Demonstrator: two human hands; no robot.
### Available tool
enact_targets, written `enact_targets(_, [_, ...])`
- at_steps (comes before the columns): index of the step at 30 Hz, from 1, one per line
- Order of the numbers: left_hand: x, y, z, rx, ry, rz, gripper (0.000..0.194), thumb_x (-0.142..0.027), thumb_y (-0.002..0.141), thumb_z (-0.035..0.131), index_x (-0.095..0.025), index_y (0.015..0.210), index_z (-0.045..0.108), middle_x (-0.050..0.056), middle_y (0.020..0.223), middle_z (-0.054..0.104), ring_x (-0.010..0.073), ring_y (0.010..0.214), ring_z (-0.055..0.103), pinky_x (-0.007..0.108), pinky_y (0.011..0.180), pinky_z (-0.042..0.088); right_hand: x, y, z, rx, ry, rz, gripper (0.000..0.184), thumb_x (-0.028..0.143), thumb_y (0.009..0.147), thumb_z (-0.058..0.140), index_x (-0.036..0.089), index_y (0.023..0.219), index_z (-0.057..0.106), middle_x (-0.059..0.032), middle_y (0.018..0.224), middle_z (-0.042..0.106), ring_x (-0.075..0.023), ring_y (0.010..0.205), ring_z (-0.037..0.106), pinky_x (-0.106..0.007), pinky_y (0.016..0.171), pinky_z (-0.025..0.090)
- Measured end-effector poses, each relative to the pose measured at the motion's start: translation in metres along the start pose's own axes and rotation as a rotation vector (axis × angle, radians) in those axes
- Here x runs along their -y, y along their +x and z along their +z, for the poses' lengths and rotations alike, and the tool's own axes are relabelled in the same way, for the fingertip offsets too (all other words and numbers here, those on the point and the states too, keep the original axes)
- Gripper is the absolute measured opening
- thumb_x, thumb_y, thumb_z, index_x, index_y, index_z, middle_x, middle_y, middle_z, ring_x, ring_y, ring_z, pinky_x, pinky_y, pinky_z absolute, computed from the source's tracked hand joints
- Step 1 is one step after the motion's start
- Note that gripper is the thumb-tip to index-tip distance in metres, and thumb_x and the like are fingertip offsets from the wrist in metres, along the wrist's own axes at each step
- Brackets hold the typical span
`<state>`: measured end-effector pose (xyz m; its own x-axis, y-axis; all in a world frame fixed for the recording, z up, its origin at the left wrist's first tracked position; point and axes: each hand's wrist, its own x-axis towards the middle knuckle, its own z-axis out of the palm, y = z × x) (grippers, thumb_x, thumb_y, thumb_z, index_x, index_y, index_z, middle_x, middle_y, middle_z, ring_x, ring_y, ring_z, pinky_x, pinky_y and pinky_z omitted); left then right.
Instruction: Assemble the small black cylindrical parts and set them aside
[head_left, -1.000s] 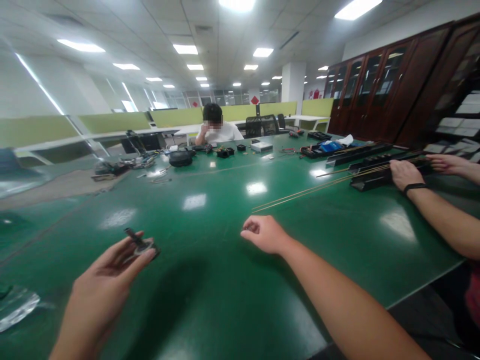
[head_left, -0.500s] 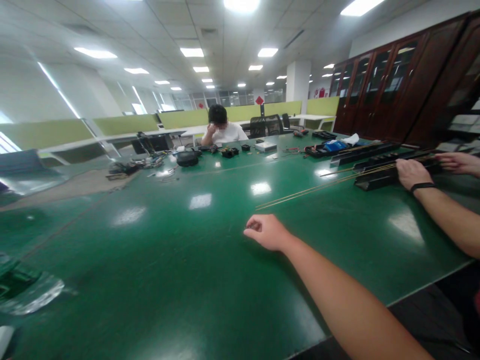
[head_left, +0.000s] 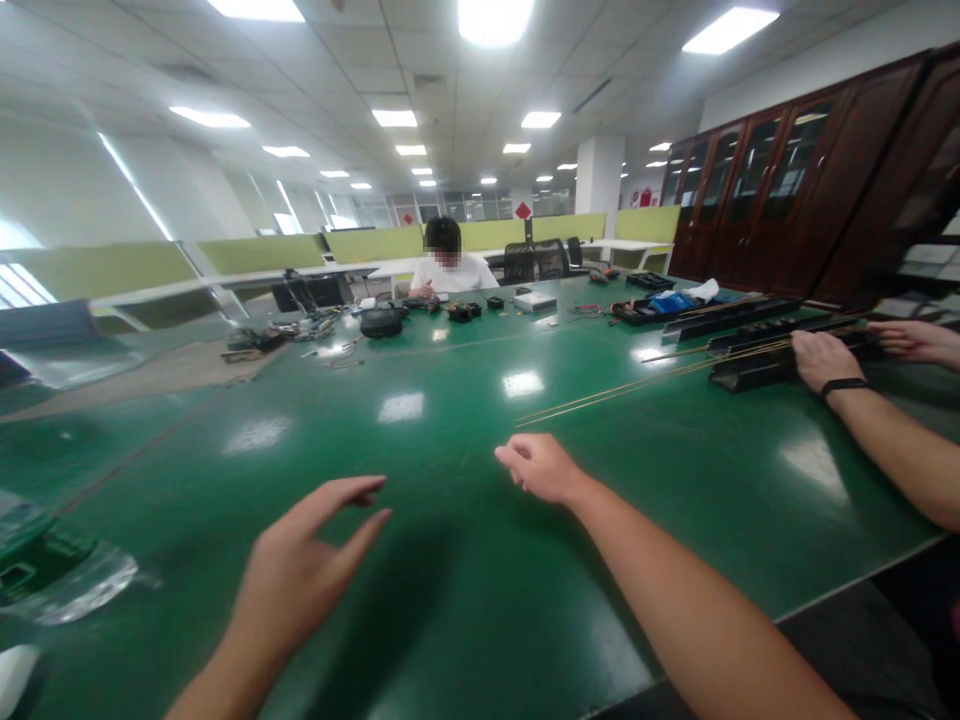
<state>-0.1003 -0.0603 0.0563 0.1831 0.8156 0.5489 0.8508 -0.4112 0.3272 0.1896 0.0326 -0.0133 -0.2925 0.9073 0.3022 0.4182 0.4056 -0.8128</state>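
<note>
My left hand point(head_left: 300, 560) hovers over the green table point(head_left: 450, 620), its thumb and fingers apart and nothing between them. To its right, my right hand point(head_left: 544, 465) is curled closed just above the tabletop. Whatever its fingers hold is too small and hidden to name. Just beyond that hand lie the ends of thin brass-coloured rods point(head_left: 600, 398), which stretch right toward black channel-shaped rails point(head_left: 739, 375). Another person's hand point(head_left: 821, 362) rests on the rods and rails, with that person's second hand point(head_left: 907, 340) beside it.
A clear plastic bottle point(head_left: 67, 575) lies at the left edge, near a white object point(head_left: 15, 675). Across the table sits a person in a white shirt point(head_left: 454, 272). Along the far side are a black case point(head_left: 381, 321), a white box point(head_left: 535, 301) and a tool tray point(head_left: 637, 312).
My left hand held a small dark part with a short shaft, went out of view, and is back empty and open. My right hand stays closed in nearly the same spot.
</note>
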Motion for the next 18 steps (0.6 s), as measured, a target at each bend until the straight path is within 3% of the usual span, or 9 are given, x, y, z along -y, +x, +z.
enact_targets(2, [-0.019, 0.023, 0.033, 0.197, -0.121, 0.083, 0.047, -0.033, 0.082, 0.065, -0.025, 0.127, 0.056, 0.002, 0.102, 0.069, 0.0205, 0.089, 0.066, 0.035, 0.085, 0.056, 0.0, 0.0, 0.0, 0.006, -0.038, -0.031, 0.029, 0.043, 0.086, 0.063, 0.016, 0.078, 0.069, -0.0003, 0.066, 0.066, -0.0113, 0.059, 0.057, -0.02, 0.054, 0.038])
enact_targets(5, [-0.047, 0.045, 0.072, 0.326, -0.187, 0.219, 0.05, -0.017, 0.079, 0.063, -0.025, 0.128, 0.056, 0.005, 0.11, 0.066, 0.0192, 0.094, 0.065, 0.033, 0.088, 0.053, 0.001, -0.001, 0.001, 0.067, -0.066, -0.088, 0.024, 0.039, 0.08, 0.07, 0.016, 0.08, 0.073, -0.001, 0.069, 0.068, -0.0118, 0.061, 0.058, -0.021, 0.054, 0.037])
enact_targets(10, [-0.063, 0.046, 0.101, 0.345, -0.124, 0.28, 0.029, -0.007, 0.079, 0.055, -0.021, 0.102, 0.066, 0.006, 0.101, 0.065, 0.0194, 0.092, 0.063, 0.03, 0.082, 0.052, 0.002, -0.002, 0.003, 0.12, -0.079, -0.097, 0.026, 0.038, 0.079, 0.07, 0.014, 0.072, 0.073, 0.0002, 0.061, 0.065, -0.0108, 0.055, 0.055, -0.021, 0.049, 0.033])
enact_targets(14, [-0.049, 0.041, 0.091, 0.275, -0.085, 0.24, 0.024, -0.014, 0.085, 0.053, -0.022, 0.102, 0.068, 0.005, 0.098, 0.067, 0.0193, 0.09, 0.065, 0.03, 0.081, 0.053, 0.005, -0.003, 0.003, 0.132, -0.017, -0.08, 0.031, 0.045, 0.081, 0.069, 0.015, 0.078, 0.075, -0.0016, 0.067, 0.07, -0.0121, 0.059, 0.059, -0.021, 0.052, 0.037])
enact_targets(18, [-0.021, 0.024, 0.042, 0.106, -0.077, 0.146, 0.023, -0.039, 0.09, 0.056, -0.025, 0.102, 0.07, 0.003, 0.099, 0.071, 0.0202, 0.089, 0.068, 0.032, 0.083, 0.056, 0.007, -0.003, 0.002, 0.103, -0.023, -0.045, 0.037, 0.051, 0.083, 0.065, 0.016, 0.082, 0.076, -0.0031, 0.073, 0.072, -0.0128, 0.063, 0.06, -0.022, 0.056, 0.039])
